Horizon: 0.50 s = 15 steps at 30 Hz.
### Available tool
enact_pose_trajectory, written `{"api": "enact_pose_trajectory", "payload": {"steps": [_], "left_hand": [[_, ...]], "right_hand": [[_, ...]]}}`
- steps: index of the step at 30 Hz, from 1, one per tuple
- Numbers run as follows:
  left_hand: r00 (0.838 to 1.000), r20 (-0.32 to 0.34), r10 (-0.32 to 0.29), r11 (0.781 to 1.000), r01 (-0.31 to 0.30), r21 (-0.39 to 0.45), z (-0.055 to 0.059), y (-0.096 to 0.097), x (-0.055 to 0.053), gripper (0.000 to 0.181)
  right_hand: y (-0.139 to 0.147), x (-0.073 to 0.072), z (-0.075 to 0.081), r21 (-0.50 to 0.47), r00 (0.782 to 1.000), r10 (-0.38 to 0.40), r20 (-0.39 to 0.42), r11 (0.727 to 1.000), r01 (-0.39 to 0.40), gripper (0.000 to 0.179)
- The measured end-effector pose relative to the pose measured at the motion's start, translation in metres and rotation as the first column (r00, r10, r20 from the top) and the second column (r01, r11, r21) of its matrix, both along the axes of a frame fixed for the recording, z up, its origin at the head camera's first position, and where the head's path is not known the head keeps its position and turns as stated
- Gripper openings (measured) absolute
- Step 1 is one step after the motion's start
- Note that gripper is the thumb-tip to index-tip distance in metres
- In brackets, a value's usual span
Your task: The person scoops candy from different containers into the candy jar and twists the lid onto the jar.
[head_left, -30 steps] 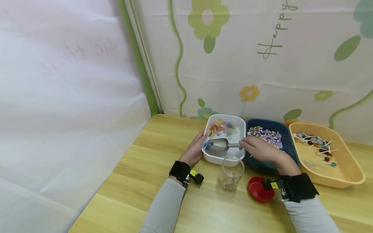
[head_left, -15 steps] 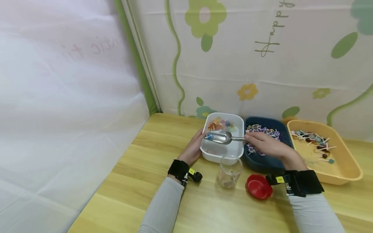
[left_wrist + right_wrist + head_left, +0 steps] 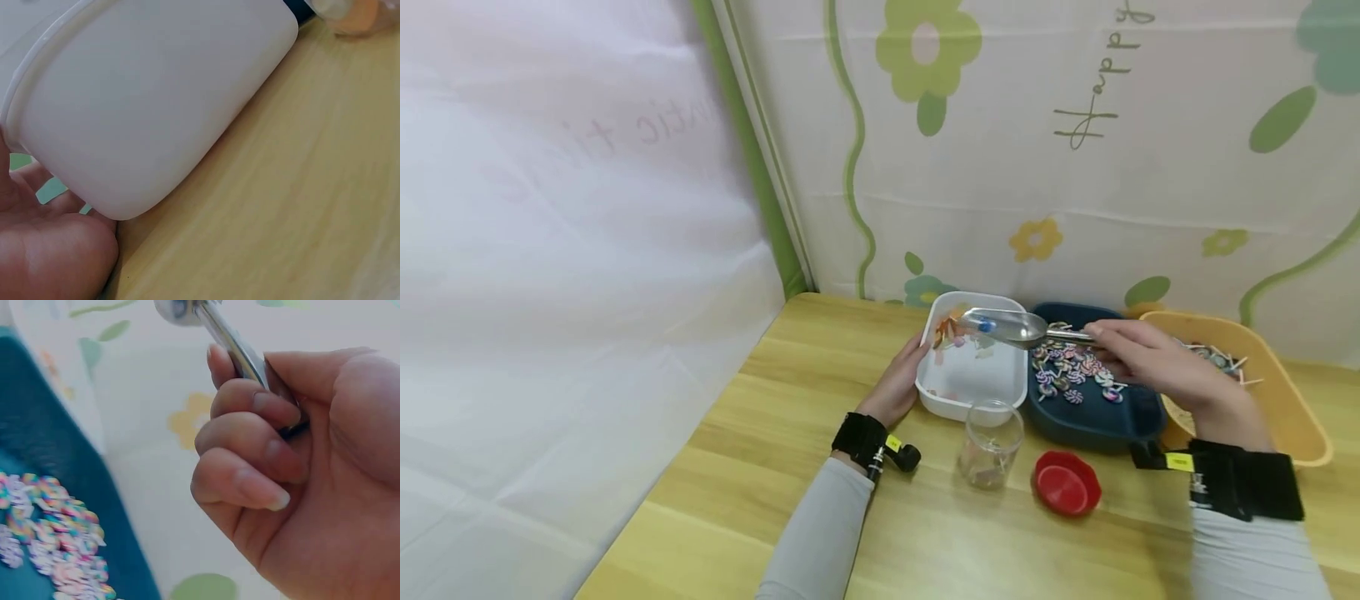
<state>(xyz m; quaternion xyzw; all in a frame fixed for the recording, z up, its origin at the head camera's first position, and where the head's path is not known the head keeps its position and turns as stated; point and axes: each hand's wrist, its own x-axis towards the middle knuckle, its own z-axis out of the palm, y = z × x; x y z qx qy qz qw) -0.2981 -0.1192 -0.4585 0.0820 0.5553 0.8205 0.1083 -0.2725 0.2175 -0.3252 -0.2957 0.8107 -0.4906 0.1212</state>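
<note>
Grips a metal scoop [image 3: 1022, 332] by the handle in the right hand [image 3: 1157, 358], with a blue candy [image 3: 987, 326] in its bowl, over a white rectangular plastic bin [image 3: 951, 405]. Holds that bin's left side with the left hand [image 3: 895, 385]. Has a clear cylindrical cup [image 3: 990, 454] just in front, on the wood-grain counter [image 3: 737, 450].

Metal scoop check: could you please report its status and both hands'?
Right hand gripping metal scoop by its handle. Scoop over white tray, blue candy inside scoop. Left hand against tray's side. Nothing visibly blocking scoop.

Trays [image 3: 967, 382] side by side behind cup [image 3: 988, 457] and dish [image 3: 1067, 483]
</note>
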Motion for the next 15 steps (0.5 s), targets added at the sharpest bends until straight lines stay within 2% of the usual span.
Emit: {"api": "enact_pose_trajectory", "payload": {"steps": [6,9,13,15], "left_hand": [[1.0,0.002,0.0,1.0,0.0,-0.009,0.004,0.001,-0.002,0.046],[1.0,-0.004,-0.005,1.0,0.005,-0.002,0.004,0.002,-0.002,0.046],[1.0,-0.002,-0.002,1.0,0.002,0.003,0.001,0.003,0.0,0.046],[1.0,-0.001,0.004,1.0,-0.004,0.0,0.001,0.004,0.001,0.046]], "right_hand": [[0.026,0.015,0.023,-0.088,0.99,0.014,-0.142,0.996,-0.027,0.026],[0.036,0.027,0.033,-0.072,0.982,-0.03,-0.188,0.997,0.017,0.026],[0.047,0.039,0.041,-0.02,0.964,-0.006,-0.267,1.0,0.0,0.028],[0.052,0.043,0.043,-0.003,0.954,0.032,-0.3,0.999,-0.035,0.029]]}}
